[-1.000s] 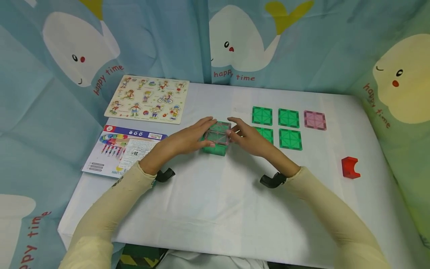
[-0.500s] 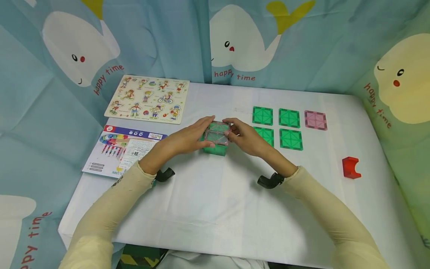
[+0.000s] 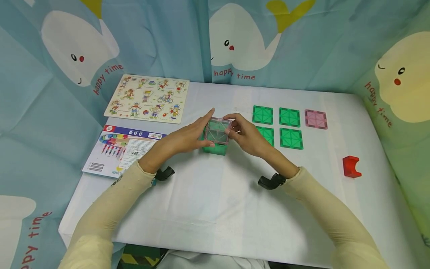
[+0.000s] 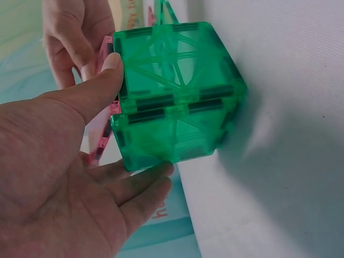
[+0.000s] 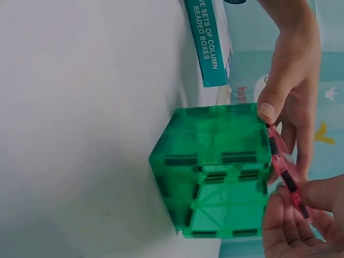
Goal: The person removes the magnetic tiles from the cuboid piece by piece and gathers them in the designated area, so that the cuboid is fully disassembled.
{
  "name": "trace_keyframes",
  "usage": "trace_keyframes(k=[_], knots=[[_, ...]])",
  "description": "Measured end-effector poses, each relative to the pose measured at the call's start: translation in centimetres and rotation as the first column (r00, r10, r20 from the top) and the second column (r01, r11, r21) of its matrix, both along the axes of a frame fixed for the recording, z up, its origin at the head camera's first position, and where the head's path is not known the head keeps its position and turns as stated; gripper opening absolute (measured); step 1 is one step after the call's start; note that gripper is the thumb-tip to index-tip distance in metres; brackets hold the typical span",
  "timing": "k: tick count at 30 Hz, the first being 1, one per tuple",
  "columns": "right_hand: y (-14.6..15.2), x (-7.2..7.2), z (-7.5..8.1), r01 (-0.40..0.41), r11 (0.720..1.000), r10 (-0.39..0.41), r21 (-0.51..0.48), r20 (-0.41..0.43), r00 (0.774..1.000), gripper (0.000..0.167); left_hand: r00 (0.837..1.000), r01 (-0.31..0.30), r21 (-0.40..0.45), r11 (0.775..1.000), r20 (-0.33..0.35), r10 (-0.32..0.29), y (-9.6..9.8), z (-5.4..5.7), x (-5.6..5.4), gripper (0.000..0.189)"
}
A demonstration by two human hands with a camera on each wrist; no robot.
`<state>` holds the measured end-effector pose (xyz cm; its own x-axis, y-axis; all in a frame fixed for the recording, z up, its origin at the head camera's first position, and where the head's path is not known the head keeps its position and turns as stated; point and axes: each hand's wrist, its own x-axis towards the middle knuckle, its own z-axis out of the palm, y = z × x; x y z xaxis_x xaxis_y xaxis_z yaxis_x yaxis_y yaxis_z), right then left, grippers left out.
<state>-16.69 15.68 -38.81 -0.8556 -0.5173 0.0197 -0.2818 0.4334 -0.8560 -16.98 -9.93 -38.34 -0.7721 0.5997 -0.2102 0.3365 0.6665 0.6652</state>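
Observation:
A cube of green translucent magnetic tiles [image 3: 215, 150] stands on the table between both hands. Over its top lies a pink magnetic tile [image 3: 217, 131], tilted, its right side raised off the cube in the right wrist view. My left hand [image 3: 184, 138] holds the cube from the left, thumb on the upper near edge and fingers along the side and back. My right hand [image 3: 248, 138] pinches the raised edge of the pink tile between thumb and fingers. The cube's near faces [image 4: 177, 64] show clearly in the left wrist view; its far side is hidden.
Several flat green tiles [image 3: 290, 138] and one pink tile [image 3: 315, 119] lie right of the cube. Farther right is a red block with a curved notch [image 3: 351, 167]. A picture board [image 3: 147, 99] and a printed box [image 3: 117, 149] lie at left. Curtains [image 3: 181, 41] border the table.
My right hand has closed its thumb and fingers on the pink tile's right edge and raised that side. My left hand stays at the cube, its fingertips slightly higher.

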Motion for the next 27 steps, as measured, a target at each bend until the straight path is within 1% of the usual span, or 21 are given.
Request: trace_keyframes(k=[5,9,11,14,17,21,24,27], knots=[[0.1,0.4,0.1,0.023,0.999,-0.023,-0.035,-0.009,1.0,0.043,1.0,-0.008,0.023,1.0,-0.004,0.008,0.0,-0.1,0.0,0.117],[0.4,0.5,0.4,0.05,0.997,-0.052,-0.064,-0.041,0.998,0.042,1.0,-0.015,0.028,1.0,-0.007,0.015,0.0,-0.1,0.0,0.119],[0.8,0.5,0.7,0.073,0.994,-0.078,-0.076,-0.059,0.995,0.041,1.0,-0.016,0.02,1.0,-0.004,0.016,0.0,-0.1,-0.1,0.119],[2.0,0.3,1.5,0.119,0.989,-0.126,-0.082,-0.087,0.988,0.039,1.0,-0.001,-0.01,1.0,0.003,0.002,0.0,-0.1,0.0,0.112],[3.9,-0.1,2.3,0.17,0.983,-0.176,-0.068,-0.099,0.979,0.039,1.0,0.026,-0.05,0.998,-0.007,-0.026,0.0,-0.1,0.0,0.1],[7.1,-0.1,3.3,0.252,0.968,-0.251,0.009,-0.07,0.966,0.04,0.997,0.054,-0.082,0.995,-0.045,-0.057,0.1,-0.1,-0.1,0.089],[10.0,0.0,3.5,0.319,0.945,-0.315,0.076,-0.057,0.947,0.042,0.996,0.059,-0.082,0.995,-0.06,-0.064,0.1,-0.1,-0.1,0.087],[13.2,-0.1,3.1,0.371,0.922,-0.368,0.109,-0.052,0.929,0.045,0.996,0.058,-0.082,0.995,-0.062,-0.063,0.1,-0.2,-0.1,0.087]])
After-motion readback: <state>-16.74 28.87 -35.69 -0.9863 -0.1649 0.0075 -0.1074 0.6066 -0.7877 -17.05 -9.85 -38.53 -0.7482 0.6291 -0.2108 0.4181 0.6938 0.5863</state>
